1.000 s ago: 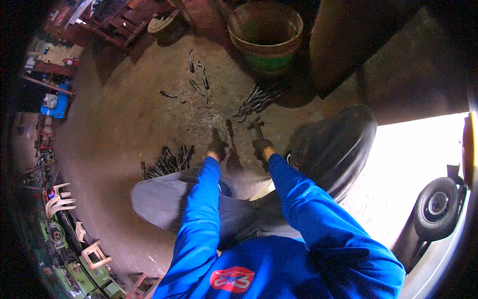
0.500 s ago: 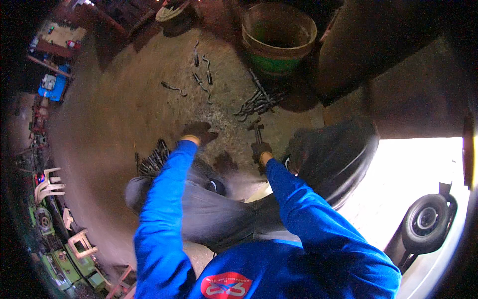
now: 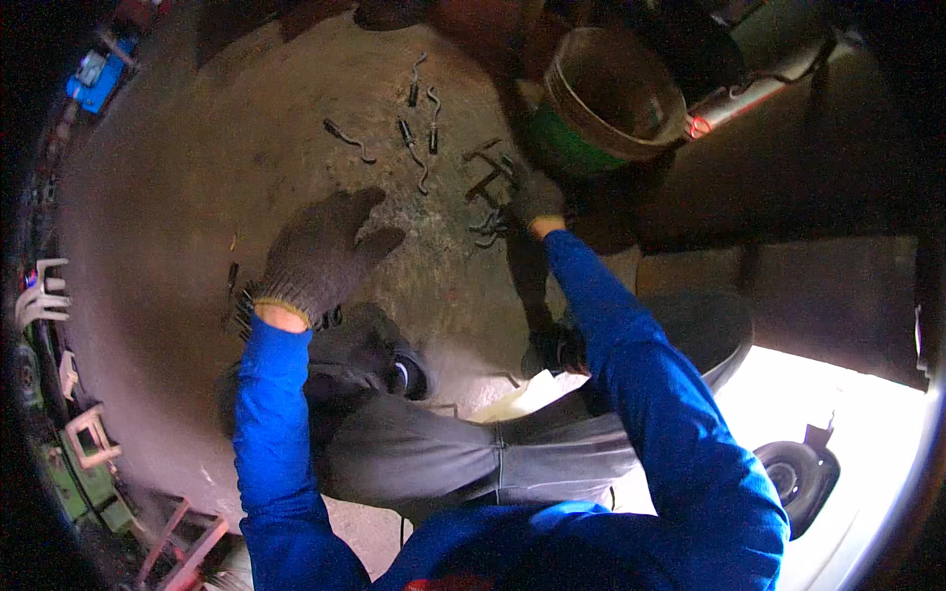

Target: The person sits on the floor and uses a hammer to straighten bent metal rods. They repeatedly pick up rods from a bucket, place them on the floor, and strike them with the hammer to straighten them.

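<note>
My left hand [image 3: 320, 251], in a dark knitted glove, is open with fingers spread above the floor, holding nothing. Beneath its wrist is a partly hidden bundle of dark metal rods [image 3: 243, 313]. My gloved right hand [image 3: 537, 200] is closed round a hammer [image 3: 485, 185], whose dark head shows beside the fingers; the handle is mostly covered. The hand is over a heap of bent metal rods [image 3: 488, 229], which it largely hides. Farther off, several wavy metal rods with thick dark ends lie apart on the floor, among them one bent rod [image 3: 411, 155].
A large round tub [image 3: 581, 108], rusty above and green below, stands beyond my right hand. A dark wall [image 3: 818, 197] is on the right, with a wheel [image 3: 788, 478] in the bright area below. Pale plastic stools [image 3: 91, 436] line the left side.
My right hand has moved forward with the hammer, from beside my knee to over the rod heap. My left hand has shifted left, rises closer to view and spreads its fingers.
</note>
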{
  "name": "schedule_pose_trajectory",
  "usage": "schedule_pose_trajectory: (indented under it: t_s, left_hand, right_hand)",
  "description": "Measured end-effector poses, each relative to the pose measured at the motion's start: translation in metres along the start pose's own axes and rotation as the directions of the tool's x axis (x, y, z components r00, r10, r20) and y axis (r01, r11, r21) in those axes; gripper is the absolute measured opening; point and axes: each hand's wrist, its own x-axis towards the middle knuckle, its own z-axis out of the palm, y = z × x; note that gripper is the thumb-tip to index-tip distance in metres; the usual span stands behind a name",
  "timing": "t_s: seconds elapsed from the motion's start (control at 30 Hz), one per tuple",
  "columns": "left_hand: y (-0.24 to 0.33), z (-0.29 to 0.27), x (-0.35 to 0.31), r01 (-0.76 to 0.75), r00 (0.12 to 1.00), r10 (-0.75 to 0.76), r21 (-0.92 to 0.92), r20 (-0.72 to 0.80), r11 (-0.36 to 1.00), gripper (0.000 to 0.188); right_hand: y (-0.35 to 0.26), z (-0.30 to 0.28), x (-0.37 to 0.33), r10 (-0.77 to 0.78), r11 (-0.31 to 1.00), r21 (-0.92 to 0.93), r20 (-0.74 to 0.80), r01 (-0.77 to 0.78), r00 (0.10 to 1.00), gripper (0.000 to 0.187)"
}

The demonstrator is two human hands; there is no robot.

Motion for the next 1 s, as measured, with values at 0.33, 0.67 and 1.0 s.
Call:
schedule_pose_trajectory:
  t_s: [0.33,0.67,1.0]
  left_hand:
    - [-0.019,-0.028,-0.024,0.121,0.985,-0.122,0.018,0.125,0.993,0.062]
    - [-0.014,-0.026,-0.011,0.008,0.999,-0.004,-0.068,0.049,0.998,0.052]
    - [-0.013,-0.042,-0.010,0.058,0.995,-0.050,-0.087,0.090,0.995,0.061]
  right_hand:
    - [0.009,-0.007,-0.028,0.391,0.916,-0.028,0.286,-0.400,0.875,0.055]
    - [0.131,0.047,-0.065,-0.061,0.832,0.539,0.329,-0.134,0.942,0.032]
    - [0.079,-0.024,-0.060,0.211,0.710,0.461,0.584,-0.533,0.784,0.039]
